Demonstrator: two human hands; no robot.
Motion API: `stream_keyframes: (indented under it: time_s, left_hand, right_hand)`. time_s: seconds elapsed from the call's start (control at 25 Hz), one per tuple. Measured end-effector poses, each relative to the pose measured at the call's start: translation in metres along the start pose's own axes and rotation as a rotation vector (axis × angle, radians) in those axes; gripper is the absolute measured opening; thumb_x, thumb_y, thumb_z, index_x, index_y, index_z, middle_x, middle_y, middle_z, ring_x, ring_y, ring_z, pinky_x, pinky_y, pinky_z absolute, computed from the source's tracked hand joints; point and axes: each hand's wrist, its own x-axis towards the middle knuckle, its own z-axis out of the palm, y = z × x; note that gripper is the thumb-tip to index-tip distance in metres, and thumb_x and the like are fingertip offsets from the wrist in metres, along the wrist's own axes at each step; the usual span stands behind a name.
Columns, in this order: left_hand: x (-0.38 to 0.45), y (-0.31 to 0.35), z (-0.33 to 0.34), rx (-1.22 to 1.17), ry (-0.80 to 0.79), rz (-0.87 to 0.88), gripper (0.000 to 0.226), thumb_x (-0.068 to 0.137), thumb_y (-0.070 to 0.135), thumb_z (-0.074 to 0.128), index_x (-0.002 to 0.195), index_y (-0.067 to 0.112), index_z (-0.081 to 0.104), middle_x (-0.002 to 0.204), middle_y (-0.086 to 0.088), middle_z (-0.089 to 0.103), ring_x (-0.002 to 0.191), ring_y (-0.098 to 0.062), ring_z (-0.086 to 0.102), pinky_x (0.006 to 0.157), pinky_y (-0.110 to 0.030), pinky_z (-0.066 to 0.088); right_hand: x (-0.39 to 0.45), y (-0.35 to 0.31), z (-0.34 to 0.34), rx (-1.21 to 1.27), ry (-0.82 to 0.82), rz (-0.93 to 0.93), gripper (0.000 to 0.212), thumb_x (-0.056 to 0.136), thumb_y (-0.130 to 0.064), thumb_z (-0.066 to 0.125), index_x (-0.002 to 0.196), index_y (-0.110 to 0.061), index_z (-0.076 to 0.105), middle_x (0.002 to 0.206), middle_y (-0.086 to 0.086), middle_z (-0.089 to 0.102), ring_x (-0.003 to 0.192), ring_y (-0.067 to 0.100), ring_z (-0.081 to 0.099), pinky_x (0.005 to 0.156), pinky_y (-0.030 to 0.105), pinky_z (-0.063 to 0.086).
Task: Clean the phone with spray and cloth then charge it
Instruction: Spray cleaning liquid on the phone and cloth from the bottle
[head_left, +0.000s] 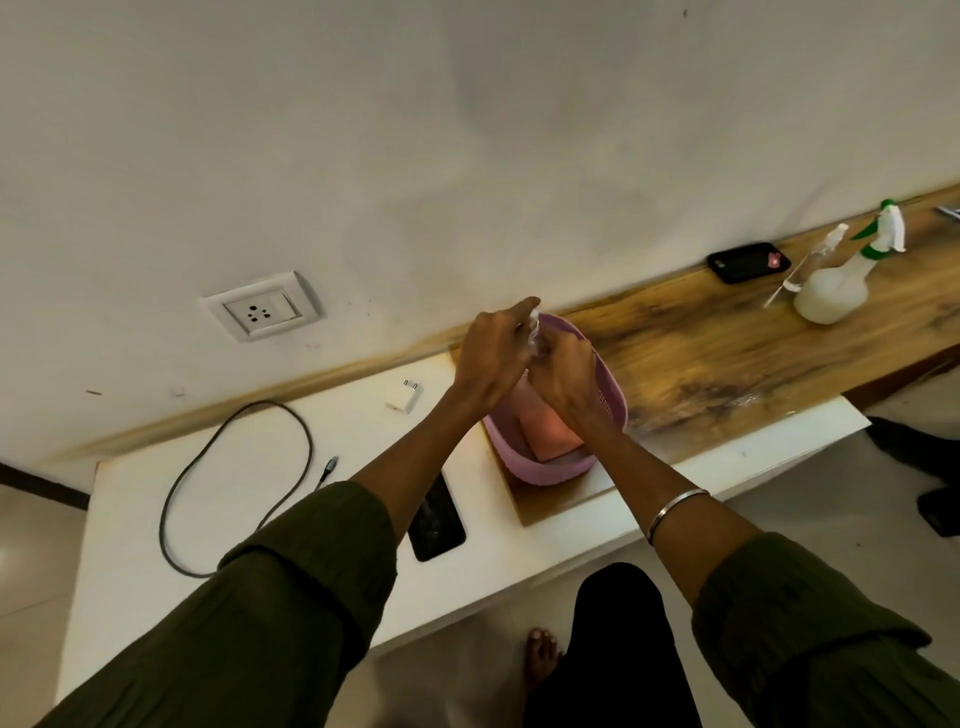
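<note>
Both hands meet over the purple basket (608, 410) — my left hand (493, 358) and right hand (566, 379) have their grip clamped on a small clear spray bottle (534, 338), fingers curled round it, forefinger up near the nozzle. I judge this the spraying step, barely started. The phone (439, 525) lies face up on the white counter (260, 493), partly under my left forearm, near the cable (234, 483) and adapter (404, 396). An orange cloth (550, 434) sits inside the basket. Next — bring the bottle over the phone and aim it squarely.
</note>
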Motion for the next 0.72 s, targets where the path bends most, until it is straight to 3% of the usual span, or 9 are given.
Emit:
stream_keyframes:
  time_s: [0.12, 0.28, 0.44, 0.6, 0.72]
  left_hand:
    - [-0.004, 0.028, -0.043, -0.08, 0.141, 0.026, 0.031, 0.099, 0.023, 0.052, 0.126, 0.018, 0.068, 0.1, -0.007, 0.078, 0.078, -0.019, 0.071, 0.073, -0.029, 0.052]
    - [-0.025, 0.045, -0.102, -0.147, 0.292, 0.049, 0.024, 0.093, 0.018, 0.059, 0.113, 0.018, 0.073, 0.086, 0.003, 0.076, 0.076, -0.015, 0.071, 0.071, -0.026, 0.051]
    - [-0.07, 0.036, -0.162, -0.116, 0.424, -0.007, 0.022, 0.088, 0.012, 0.064, 0.106, 0.016, 0.076, 0.092, 0.002, 0.078, 0.088, -0.008, 0.073, 0.078, -0.026, 0.056]
    - [-0.122, 0.015, -0.205, -0.093, 0.473, -0.148, 0.018, 0.083, 0.014, 0.07, 0.099, 0.017, 0.079, 0.093, 0.001, 0.079, 0.089, -0.007, 0.074, 0.088, -0.03, 0.057]
    - [-0.159, -0.004, -0.226, -0.177, 0.436, -0.233, 0.016, 0.081, 0.012, 0.075, 0.095, 0.016, 0.08, 0.092, 0.003, 0.079, 0.09, -0.002, 0.073, 0.091, -0.028, 0.057]
  right_hand:
    - [-0.01, -0.038, -0.032, 0.08, 0.07, -0.111, 0.011, 0.085, -0.027, 0.067, 0.091, -0.018, 0.064, 0.078, -0.006, 0.07, 0.064, 0.008, 0.063, 0.053, 0.014, 0.042]
    - [-0.033, -0.095, -0.044, 0.28, 0.101, -0.269, 0.026, 0.088, -0.045, 0.061, 0.1, -0.021, 0.064, 0.09, -0.007, 0.074, 0.073, 0.006, 0.068, 0.063, 0.012, 0.051]
    - [-0.063, -0.151, -0.021, 0.34, 0.005, -0.351, 0.032, 0.084, -0.036, 0.067, 0.111, -0.021, 0.063, 0.101, -0.003, 0.075, 0.091, 0.015, 0.07, 0.082, 0.031, 0.058]
    - [-0.109, -0.19, 0.009, 0.41, -0.109, -0.43, 0.034, 0.079, -0.04, 0.069, 0.11, -0.028, 0.063, 0.092, -0.022, 0.068, 0.08, -0.01, 0.063, 0.073, 0.015, 0.052]
    - [-0.14, -0.202, 0.031, 0.474, -0.281, -0.388, 0.028, 0.081, -0.027, 0.073, 0.107, -0.019, 0.065, 0.097, -0.01, 0.073, 0.084, 0.0, 0.067, 0.079, 0.025, 0.057]
